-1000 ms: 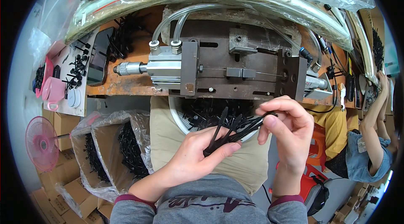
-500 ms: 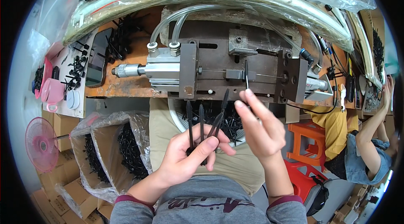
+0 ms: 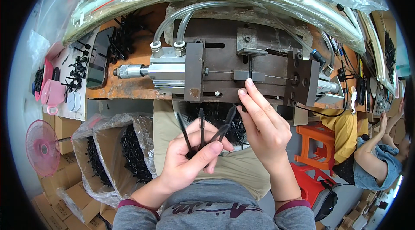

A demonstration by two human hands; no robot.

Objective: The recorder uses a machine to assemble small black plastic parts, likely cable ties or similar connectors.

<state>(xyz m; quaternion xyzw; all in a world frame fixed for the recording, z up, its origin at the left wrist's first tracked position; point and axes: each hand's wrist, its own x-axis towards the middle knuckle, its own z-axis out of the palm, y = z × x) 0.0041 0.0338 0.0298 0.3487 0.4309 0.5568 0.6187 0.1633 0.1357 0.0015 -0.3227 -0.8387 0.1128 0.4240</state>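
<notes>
My left hand [image 3: 190, 154] is closed around several black mascara brushes [image 3: 202, 128], their bristle ends fanned upward. A black brush tip [image 3: 250, 66] lies across the small grey metal block [image 3: 240, 75] at the middle of the brown steel fixture [image 3: 225, 57], its far end at the bracket [image 3: 250, 48]. My right hand [image 3: 268, 133] is closed at the near end of that brush, fingertips against the front of the block. Its fingers mostly hide the stem. A bit of black shows between thumb and fingers.
Air cylinders [image 3: 166, 72] with clear hoses [image 3: 186, 18] flank the fixture. Below it, a white basin [image 3: 183, 115] of black brushes sits at my lap. Plastic-lined boxes [image 3: 108, 143] and a pink fan [image 3: 43, 148] stand left. At right are an orange stool [image 3: 317, 143] and a co-worker [image 3: 380, 156].
My right hand has moved forward, bringing the brush onto the block and up to the bracket. My left hand has shifted slightly left and down, its brushes tilting more.
</notes>
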